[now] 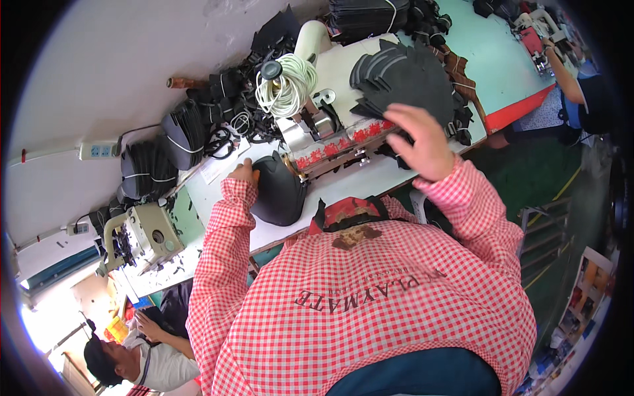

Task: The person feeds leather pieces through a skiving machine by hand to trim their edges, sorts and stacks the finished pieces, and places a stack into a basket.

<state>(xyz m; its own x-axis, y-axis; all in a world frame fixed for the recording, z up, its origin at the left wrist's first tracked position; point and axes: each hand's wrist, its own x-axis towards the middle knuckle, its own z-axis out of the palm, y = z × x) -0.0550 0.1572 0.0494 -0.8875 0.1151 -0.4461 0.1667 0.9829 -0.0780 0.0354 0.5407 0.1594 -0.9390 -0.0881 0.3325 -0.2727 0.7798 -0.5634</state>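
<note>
Nearest the camera is the person's red-and-white checked shirt (370, 310), which fills the lower half of the view. Both sleeves extend from it toward the white worktop (370, 181).

Left hand (243, 173): positioned at the near edge of the worktop, resting on the upper rim of a dark curved leather piece (277, 191). The fingers are curled against the piece; a full grasp cannot be confirmed, as the sleeve cuff hides part of the hand.

Right hand (422, 142): raised above the worktop's right portion, fingers spread and loose, holding nothing. It hovers just in front of a fanned stack of black cut pieces (406, 79).

The dark curved leather piece lies on the worktop near its front edge, just left of a sewing machine (323, 132). The machine's bed carries a strip with red markings.

A coil of white cord (287, 82) sits on top of the machine. Bundles of black pieces (165, 148) are piled along the worktop's far-left edge, next to a white power strip (99, 150) on the wall.

Another person in a white shirt (142, 356) is at lower left; a third person's arm (561, 72) is at upper right.
</note>
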